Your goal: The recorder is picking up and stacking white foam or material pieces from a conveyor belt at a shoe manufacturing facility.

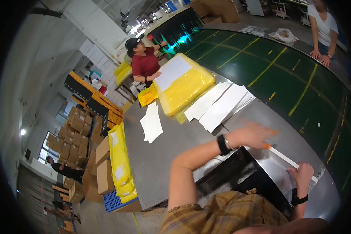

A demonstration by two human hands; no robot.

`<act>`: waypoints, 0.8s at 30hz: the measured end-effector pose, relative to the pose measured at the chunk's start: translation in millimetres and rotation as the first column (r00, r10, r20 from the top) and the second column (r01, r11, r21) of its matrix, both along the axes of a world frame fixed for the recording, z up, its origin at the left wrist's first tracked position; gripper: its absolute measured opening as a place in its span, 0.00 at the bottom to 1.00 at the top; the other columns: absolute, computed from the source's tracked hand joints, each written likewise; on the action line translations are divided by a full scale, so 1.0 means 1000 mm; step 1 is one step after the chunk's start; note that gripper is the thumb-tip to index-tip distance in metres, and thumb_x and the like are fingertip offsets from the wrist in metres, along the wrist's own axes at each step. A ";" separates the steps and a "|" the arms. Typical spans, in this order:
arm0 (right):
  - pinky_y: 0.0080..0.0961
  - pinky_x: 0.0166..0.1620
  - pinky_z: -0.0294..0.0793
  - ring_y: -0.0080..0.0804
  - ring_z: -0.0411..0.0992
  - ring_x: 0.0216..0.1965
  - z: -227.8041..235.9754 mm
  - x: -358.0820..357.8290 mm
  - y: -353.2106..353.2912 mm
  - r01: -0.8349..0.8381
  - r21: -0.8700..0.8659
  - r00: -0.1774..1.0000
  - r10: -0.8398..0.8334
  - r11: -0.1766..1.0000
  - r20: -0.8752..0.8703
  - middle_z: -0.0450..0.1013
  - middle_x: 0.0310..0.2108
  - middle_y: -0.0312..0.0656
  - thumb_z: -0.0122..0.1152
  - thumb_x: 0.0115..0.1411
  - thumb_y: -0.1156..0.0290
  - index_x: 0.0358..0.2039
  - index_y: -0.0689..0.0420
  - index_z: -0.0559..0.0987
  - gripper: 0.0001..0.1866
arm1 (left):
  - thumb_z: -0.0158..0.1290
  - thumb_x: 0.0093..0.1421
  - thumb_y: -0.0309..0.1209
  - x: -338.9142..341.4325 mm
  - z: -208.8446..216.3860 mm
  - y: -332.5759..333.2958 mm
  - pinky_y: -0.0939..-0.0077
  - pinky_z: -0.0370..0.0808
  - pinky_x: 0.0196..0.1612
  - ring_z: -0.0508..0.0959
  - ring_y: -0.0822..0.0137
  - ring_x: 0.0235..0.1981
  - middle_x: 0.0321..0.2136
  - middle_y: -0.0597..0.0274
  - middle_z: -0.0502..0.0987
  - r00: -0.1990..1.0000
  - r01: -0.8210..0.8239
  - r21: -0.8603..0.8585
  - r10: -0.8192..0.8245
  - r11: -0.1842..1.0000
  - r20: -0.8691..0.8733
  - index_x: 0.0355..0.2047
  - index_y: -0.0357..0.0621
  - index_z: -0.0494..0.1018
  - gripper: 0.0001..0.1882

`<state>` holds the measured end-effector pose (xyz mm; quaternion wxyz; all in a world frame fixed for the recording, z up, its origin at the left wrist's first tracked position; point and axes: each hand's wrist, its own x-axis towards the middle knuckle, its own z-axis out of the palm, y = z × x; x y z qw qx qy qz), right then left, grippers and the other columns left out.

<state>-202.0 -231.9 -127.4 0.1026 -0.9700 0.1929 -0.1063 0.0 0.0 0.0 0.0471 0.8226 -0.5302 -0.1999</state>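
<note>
My right hand (pixel 302 175) is closed on the lower end of a narrow white strip (pixel 284 157), which looks like folded paper or card, held over the grey metal tabletop (pixel 173 146). At the strip's other end is my left hand (pixel 251 135), with orange covers on the fingertips. Motion smears its fingers, but they look stretched out, the thumb next to the strip's tip. Beyond my left hand lie overlapping white sheets (pixel 226 104). Behind them sits a big yellow plastic-wrapped pack (pixel 189 87) with a white sheet on top.
A black box-shaped thing (pixel 238 167) stands against my front. A green conveyor belt (pixel 257 62) runs along the far right. Co-workers in a red shirt (pixel 145 64) and a white shirt (pixel 323 25) stand across. Yellow packs (pixel 120 156) and cartons (pixel 104 177) are at the left.
</note>
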 end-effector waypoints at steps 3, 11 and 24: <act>0.43 0.32 0.73 0.52 0.75 0.27 0.005 -0.001 -0.014 0.008 0.014 1.000 -0.007 1.000 -0.023 0.75 0.20 0.50 0.78 0.36 0.56 0.19 0.57 0.82 0.19 | 0.59 0.54 0.48 -0.031 -0.021 -0.063 0.56 0.69 0.50 0.78 0.53 0.47 0.37 0.51 0.80 0.989 0.131 -0.279 -0.106 0.951 0.102 0.60 0.43 0.67 0.36; 0.43 0.31 0.72 0.51 0.75 0.25 0.005 0.006 -0.014 0.021 0.039 0.998 -0.019 0.999 -0.054 0.76 0.20 0.49 0.77 0.38 0.57 0.19 0.56 0.82 0.17 | 0.63 0.49 0.49 -0.056 -0.124 -0.089 0.60 0.73 0.30 0.79 0.53 0.26 0.20 0.55 0.76 0.992 0.077 -0.324 -0.039 0.943 0.121 0.26 0.41 0.74 0.21; 0.32 0.47 0.75 0.38 0.77 0.43 -0.042 -0.070 -0.086 0.162 0.496 0.920 -0.312 0.853 0.237 0.79 0.41 0.47 0.66 0.59 0.67 0.47 0.61 0.80 0.18 | 0.66 0.47 0.45 -0.058 -0.126 -0.088 0.62 0.74 0.29 0.79 0.55 0.25 0.19 0.56 0.75 0.990 0.057 -0.426 0.005 0.903 0.143 0.22 0.41 0.74 0.20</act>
